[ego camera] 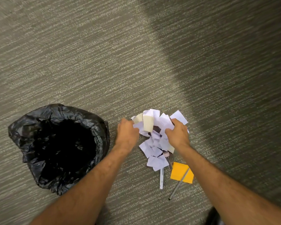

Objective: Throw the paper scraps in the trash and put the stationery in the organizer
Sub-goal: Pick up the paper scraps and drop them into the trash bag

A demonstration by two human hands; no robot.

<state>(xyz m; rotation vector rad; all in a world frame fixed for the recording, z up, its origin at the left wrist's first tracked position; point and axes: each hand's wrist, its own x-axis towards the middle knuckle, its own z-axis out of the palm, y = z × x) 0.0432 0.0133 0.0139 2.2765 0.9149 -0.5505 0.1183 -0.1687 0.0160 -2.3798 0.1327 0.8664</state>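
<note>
One trash bag [58, 148], one orange notepad [180, 172], two pens [161, 179], many paper scraps [154, 135].

No legible text, labels or numbers; marks on paper scraps [154, 143] unreadable.

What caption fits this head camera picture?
Both hands scoop paper scraps beside a black trash bag.

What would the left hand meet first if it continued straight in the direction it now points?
The left hand points up and slightly right, already touching the paper scraps. It would likely push into that pile first, then only carpet beyond.
</note>
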